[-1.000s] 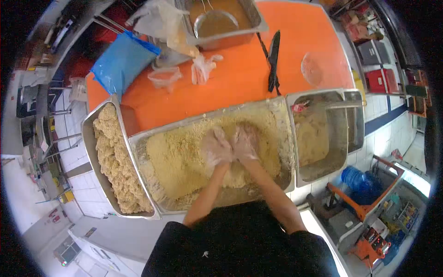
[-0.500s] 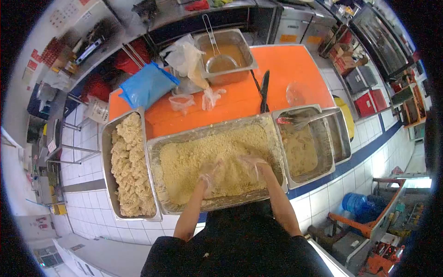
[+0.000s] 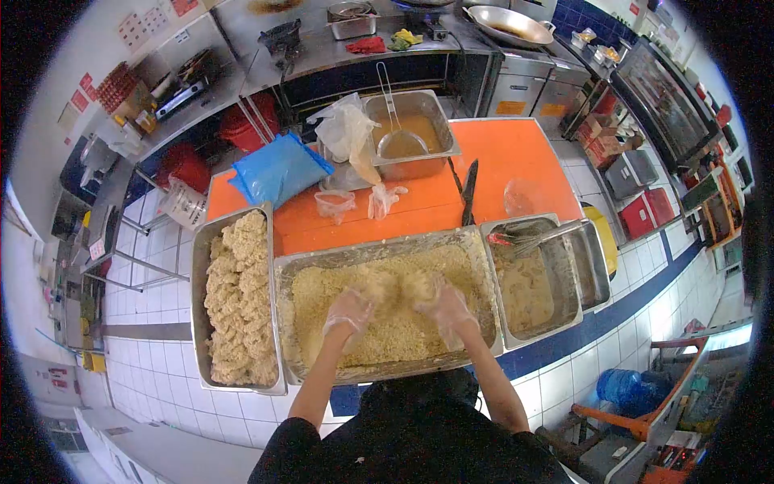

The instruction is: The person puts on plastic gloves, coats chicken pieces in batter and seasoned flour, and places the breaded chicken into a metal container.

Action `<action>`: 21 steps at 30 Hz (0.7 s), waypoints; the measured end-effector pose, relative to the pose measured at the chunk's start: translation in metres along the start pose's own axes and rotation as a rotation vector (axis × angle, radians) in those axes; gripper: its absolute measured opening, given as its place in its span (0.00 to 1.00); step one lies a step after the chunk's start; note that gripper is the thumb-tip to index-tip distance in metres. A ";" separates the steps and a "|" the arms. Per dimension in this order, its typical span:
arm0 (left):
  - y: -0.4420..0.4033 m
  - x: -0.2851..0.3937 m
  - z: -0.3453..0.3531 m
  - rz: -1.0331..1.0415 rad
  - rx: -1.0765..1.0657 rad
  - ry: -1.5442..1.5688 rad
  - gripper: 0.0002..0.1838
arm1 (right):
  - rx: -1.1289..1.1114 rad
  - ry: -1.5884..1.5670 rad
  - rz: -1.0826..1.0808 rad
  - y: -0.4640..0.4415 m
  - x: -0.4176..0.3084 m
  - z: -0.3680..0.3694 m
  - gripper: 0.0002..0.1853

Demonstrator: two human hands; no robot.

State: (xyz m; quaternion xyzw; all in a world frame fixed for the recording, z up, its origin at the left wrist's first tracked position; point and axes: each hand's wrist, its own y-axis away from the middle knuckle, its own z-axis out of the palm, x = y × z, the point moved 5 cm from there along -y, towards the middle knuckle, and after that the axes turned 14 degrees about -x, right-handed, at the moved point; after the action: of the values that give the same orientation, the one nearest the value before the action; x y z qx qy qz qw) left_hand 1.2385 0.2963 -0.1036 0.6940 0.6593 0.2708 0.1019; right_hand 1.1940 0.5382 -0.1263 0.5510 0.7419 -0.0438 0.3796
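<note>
- Gloved left hand [image 3: 351,310] and right hand [image 3: 447,307] curve at crumbly clumps [image 3: 418,285]; blur hides whether they grip.
- Breading [image 3: 397,342] spreads between them, inside the rim of the steel pan [image 3: 363,248].
- Breaded-piece tray [image 3: 200,323] adjoins its left edge.

The left hand [image 3: 350,312] and right hand [image 3: 448,306] show blurred fingers; whether they grip the pale clumps [image 3: 376,285] at their tips cannot be determined, the clumps being blurred also. Forearms obscure parts of the near rim of the crumb tray [image 3: 355,252]. The black-clad torso [image 3: 411,444] is cut off by the lower edge. Pieces in the batter tray [image 3: 566,274], partly covered by cloudy liquid, cannot be identified. Contents of the blue bag [image 3: 280,171] are concealed. Print on the wall sheets [image 3: 143,26] is too small to read.
</note>
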 end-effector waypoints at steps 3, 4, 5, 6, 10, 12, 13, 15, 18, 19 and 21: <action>0.007 -0.049 0.064 -0.169 -0.275 0.055 0.22 | -0.099 -0.020 0.225 0.024 0.034 0.027 0.39; 0.002 -0.057 0.100 -0.168 -0.278 0.057 0.22 | -0.100 -0.019 0.227 0.031 0.048 0.044 0.39; -0.004 -0.056 0.139 -0.023 -0.367 0.017 0.24 | -0.174 0.078 0.076 0.030 0.061 0.073 0.38; -0.004 -0.050 0.162 0.122 -0.452 -0.023 0.25 | -0.213 0.130 -0.001 0.024 0.085 0.107 0.38; -0.001 0.016 0.150 0.167 -0.250 0.464 0.26 | -0.418 -0.202 -0.069 0.009 0.068 0.125 0.31; -0.006 0.024 0.120 0.077 -0.221 0.460 0.25 | -0.485 -0.396 0.093 0.011 0.014 0.070 0.27; -0.009 0.023 0.102 0.013 -0.192 0.442 0.25 | -0.483 -0.432 0.161 0.013 -0.009 0.042 0.25; -0.016 0.015 0.063 -0.119 -0.092 0.334 0.24 | -0.296 -0.311 0.140 0.006 -0.033 -0.002 0.20; -0.045 0.004 0.025 -0.232 0.369 0.072 0.22 | -0.149 0.421 -0.085 -0.021 -0.032 0.000 0.18; -0.059 0.005 0.022 -0.243 0.576 0.002 0.22 | -0.081 0.667 -0.157 -0.033 -0.028 0.012 0.18; -0.072 0.022 0.027 -0.233 0.715 0.048 0.22 | 0.345 0.215 -0.220 -0.069 -0.002 0.037 0.17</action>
State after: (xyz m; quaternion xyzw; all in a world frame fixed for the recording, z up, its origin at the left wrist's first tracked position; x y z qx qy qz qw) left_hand 1.1900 0.3313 -0.1568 0.5994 0.7890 0.0262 -0.1322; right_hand 1.1544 0.4916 -0.1753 0.5248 0.8153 -0.1523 0.1916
